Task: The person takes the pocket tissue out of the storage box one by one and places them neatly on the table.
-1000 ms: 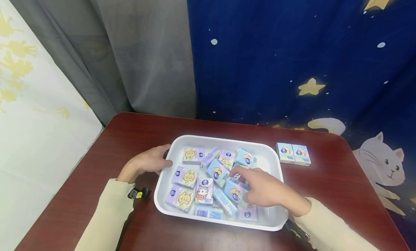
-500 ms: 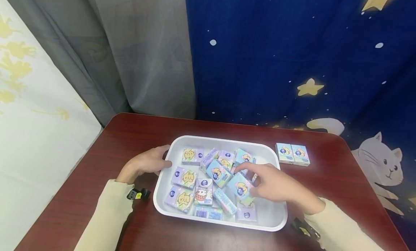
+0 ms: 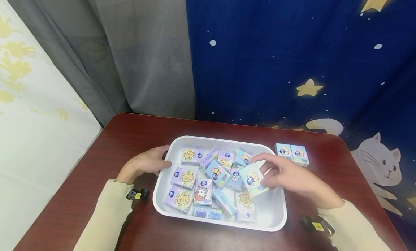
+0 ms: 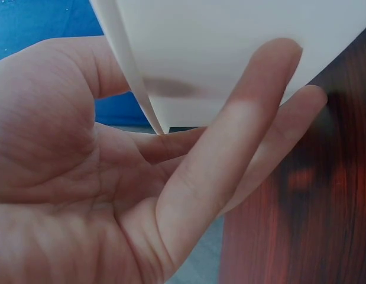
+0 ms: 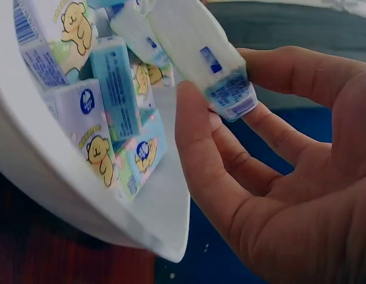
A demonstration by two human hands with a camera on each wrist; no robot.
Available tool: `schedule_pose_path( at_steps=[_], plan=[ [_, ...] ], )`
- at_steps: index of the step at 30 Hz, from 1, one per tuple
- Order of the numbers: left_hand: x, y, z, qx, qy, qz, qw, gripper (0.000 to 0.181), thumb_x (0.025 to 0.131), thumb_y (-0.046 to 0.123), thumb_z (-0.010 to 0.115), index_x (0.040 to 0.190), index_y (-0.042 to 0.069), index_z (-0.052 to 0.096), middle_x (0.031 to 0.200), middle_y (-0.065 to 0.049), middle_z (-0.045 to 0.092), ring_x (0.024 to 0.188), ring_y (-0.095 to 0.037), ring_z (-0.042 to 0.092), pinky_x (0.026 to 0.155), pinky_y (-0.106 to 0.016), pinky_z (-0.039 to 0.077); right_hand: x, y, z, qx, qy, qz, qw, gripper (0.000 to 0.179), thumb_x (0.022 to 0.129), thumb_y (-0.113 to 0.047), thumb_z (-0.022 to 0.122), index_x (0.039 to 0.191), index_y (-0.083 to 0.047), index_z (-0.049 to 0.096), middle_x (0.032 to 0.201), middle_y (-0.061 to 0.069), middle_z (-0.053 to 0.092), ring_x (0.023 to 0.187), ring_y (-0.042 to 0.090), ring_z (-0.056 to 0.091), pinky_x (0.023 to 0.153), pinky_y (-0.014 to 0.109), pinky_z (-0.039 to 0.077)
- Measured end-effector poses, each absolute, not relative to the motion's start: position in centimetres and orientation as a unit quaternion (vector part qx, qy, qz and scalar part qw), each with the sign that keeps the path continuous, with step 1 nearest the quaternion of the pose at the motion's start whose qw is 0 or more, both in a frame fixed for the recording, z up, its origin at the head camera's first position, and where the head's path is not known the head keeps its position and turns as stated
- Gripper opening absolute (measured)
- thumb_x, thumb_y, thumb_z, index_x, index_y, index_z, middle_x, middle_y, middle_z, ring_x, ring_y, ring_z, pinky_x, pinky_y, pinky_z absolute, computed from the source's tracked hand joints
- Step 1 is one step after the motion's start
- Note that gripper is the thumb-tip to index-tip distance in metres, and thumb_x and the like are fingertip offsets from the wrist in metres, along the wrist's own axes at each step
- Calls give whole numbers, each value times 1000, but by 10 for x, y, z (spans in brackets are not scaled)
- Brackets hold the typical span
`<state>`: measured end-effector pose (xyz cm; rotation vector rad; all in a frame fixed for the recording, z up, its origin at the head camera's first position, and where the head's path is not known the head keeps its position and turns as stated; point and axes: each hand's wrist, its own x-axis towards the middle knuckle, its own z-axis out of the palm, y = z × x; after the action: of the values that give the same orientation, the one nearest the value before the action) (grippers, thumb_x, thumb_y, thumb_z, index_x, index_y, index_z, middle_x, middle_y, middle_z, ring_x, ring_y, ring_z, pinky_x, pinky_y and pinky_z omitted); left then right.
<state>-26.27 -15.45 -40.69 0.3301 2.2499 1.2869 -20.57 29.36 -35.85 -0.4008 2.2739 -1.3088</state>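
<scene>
The right hand [image 3: 289, 175] pinches a light-blue pack [image 3: 253, 178] above the right part of a white tray [image 3: 269, 213], tilted, its printed face up in the head view. The left hand [image 3: 147, 160] holds the tray's left edge. Only the left wrist view shows how: the fingers lie against the outer wall, with the thumb passing behind the rim, its tip hidden there. The right wrist view adds the held pack's pale wrapper, a dark-blue patch and a gathered blue end with fine print; its far end is cut off at the top.

The head view alone gives the whole tray, a jumble of lilac and blue packs inside, and 2 light-blue packs [image 3: 299, 155] side by side on the dark red worktop [image 3: 182, 238], beyond the tray's right end; the right hand partly covers the nearer of these.

Most upturned faces carry a round dark-blue logo and a yellow cartoon animal; 1 lilac pack [image 3: 203, 193] shows a white animal instead. The logo's white letters are too small to read. A barcode shows on a blue pack [image 3: 208, 212] by the tray's near wall. In the right wrist view, a lilac pack [image 5: 55, 35] also bears a barcode, and a narrow blue side [image 5: 115, 86] is filled with illegible lines.
</scene>
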Motion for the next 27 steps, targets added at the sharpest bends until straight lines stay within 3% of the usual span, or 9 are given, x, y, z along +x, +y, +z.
schedule_pose_path(
  at_steps=[7,13,20,27],
  plan=[
    [-263,-154,-407,124,835,470,258,55,103,0,66,153,-7,44,111,-18,76,89,-32,81,72,-50,69,-215,319,-367,-132,796,-548,223,63,90,-2,77,149,-1,57,115,22,72,99,34,74,80,41,66],
    [-263,-155,-408,127,831,475,261,55,103,0,66,153,-6,44,111,-18,76,90,-32,81,72,-50,69,-222,341,-372,-97,770,-598,199,61,93,2,72,151,-2,53,123,18,73,103,31,75,88,38,66],
    [-263,-155,-407,128,829,477,262,55,103,0,65,152,-7,44,111,-18,76,90,-33,81,72,-50,69,-230,369,-386,-104,701,-688,156,52,98,14,57,135,-21,68,117,3,76,100,20,75,84,31,65],
    [-263,-155,-407,132,831,473,263,55,102,0,67,152,-7,44,112,-17,76,91,-33,81,72,-50,69,-238,387,-394,2,693,-710,124,56,95,14,48,126,-28,68,113,2,68,97,21,69,79,31,63]
  ],
)
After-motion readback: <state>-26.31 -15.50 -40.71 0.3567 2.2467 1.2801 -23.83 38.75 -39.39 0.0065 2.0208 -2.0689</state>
